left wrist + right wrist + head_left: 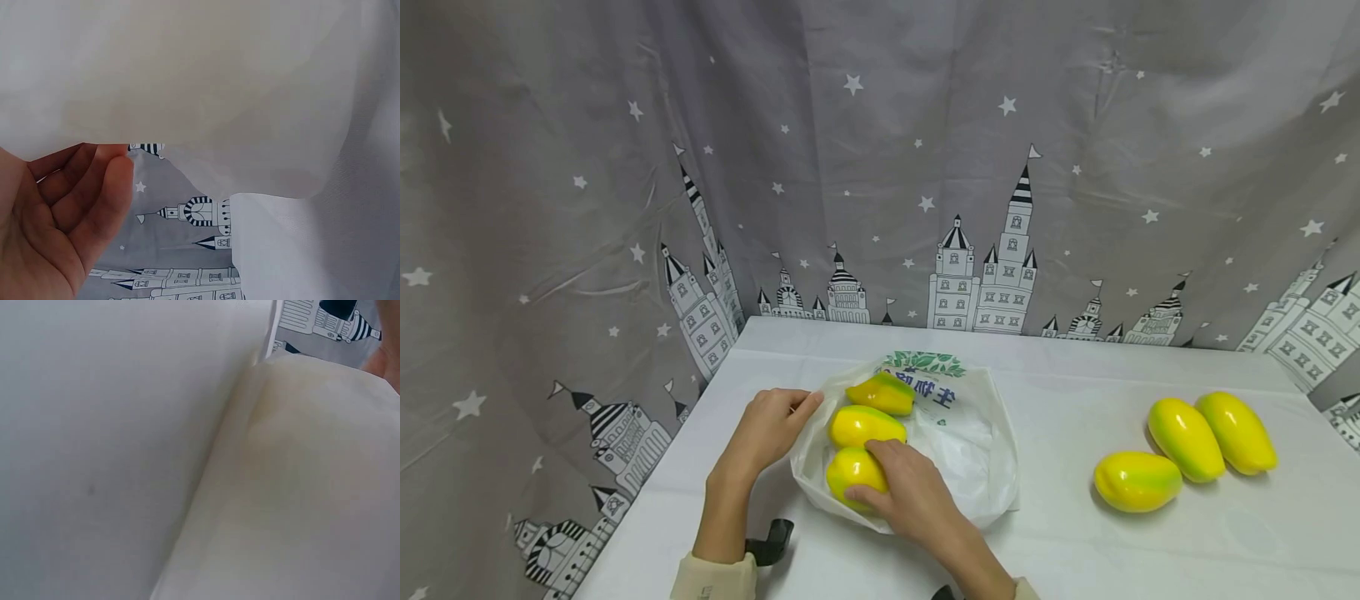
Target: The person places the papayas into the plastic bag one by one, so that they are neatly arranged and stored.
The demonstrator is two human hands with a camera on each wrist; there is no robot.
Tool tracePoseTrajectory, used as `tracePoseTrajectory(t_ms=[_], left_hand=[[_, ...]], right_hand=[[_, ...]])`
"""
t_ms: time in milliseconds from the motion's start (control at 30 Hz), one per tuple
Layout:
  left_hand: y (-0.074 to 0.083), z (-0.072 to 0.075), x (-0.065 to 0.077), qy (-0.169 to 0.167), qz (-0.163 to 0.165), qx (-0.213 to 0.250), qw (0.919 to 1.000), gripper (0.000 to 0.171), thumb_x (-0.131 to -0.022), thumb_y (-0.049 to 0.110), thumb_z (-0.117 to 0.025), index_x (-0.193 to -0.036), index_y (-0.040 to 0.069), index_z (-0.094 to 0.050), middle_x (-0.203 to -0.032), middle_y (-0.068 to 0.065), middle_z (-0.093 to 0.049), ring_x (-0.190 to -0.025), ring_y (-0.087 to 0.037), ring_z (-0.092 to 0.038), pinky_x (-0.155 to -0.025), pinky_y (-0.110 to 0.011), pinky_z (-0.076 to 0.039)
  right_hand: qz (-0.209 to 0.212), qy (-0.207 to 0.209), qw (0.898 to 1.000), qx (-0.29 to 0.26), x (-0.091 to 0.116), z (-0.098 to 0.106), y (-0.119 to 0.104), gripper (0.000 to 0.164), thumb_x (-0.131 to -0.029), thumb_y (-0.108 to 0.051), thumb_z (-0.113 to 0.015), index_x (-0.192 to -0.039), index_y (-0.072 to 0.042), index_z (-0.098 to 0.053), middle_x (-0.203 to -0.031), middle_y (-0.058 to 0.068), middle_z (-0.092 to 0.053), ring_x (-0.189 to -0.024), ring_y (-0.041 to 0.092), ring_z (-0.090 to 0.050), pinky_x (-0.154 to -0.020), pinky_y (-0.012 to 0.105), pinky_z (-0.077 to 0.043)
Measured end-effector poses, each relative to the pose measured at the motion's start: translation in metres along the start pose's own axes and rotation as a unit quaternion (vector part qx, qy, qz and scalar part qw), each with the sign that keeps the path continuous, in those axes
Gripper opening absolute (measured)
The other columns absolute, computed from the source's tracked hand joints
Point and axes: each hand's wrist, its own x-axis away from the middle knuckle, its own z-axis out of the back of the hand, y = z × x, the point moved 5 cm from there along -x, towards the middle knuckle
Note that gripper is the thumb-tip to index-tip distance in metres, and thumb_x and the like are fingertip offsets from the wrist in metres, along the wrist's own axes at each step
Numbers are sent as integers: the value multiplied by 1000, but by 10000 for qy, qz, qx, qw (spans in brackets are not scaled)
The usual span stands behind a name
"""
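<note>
A grey curtain point(865, 150) printed with castles and stars hangs beyond the bag and along its left side. Under the bag lies a white table point(1060, 400). The bag point(962, 458) itself is pale plastic with its mouth spread wide and facing up, which leaves its contents in plain sight.

At the bag's left rim, the left hand point(769, 427) pinches the edge between thumb and bent fingers, probably to stop the thin plastic from folding inward. The right hand point(917, 487) reaches over the bag's near rim, its thumb and fingers curved around the nearest mango point(852, 472), seemingly to govern how it sits against its neighbours. The middle mango point(859, 425) and the far mango point(880, 395) line up behind it along the bag's left inner side, so the right half of the bag is bare.

To the right of the bag, well apart from it, three loose mangoes point(1185, 439) lie close together, within no one's grasp.

A black wrist mount point(770, 543) juts out just in front of the bag's left corner. The bag's wall blocks much of both wrist views, hiding the right fingers from the right one. Green leaf print point(925, 363) marks the bag's far side.
</note>
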Motion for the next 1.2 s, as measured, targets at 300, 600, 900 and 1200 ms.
tracePoseTrajectory(t_ms=[300,600,900,1200], left_hand=[[0,-1,1,-62,58,23,10000,36,-102,30,-54,-117,2,-72,-106,-8,-72,-95,-24,-65,-91,-48,-51],[0,-2,-1,-79,29,59,9999,36,-102,30,-54,-118,2,-71,-106,-8,-72,-93,-22,-66,-89,-46,-52],[0,-2,0,-86,34,80,9999,37,-102,31,-54,-118,2,-71,-105,-7,-72,-95,-22,-66,-91,-47,-51],[1,-1,1,-65,-19,87,9999,35,-102,30,-54,-116,3,-72,-99,-5,-73,-86,-18,-64,-87,-44,-53]], right_hand=[[-32,-199,9997,-164,2,5,0,59,-89,-44,-71,-132,-6,-59,-124,6,-63,-110,19,-59,-96,38,-48],[71,-546,9984,-87,4,12,0,47,-87,-29,-77,-127,-9,-63,-119,0,-65,-107,15,-60,-96,38,-48],[76,-635,9980,-28,2,5,3,46,-89,-30,-75,-128,-11,-63,-121,-2,-64,-109,14,-58,-98,38,-47],[58,-695,9976,9,2,5,1,45,-89,-30,-74,-129,-11,-62,-123,-1,-63,-112,15,-58,-99,38,-46]])
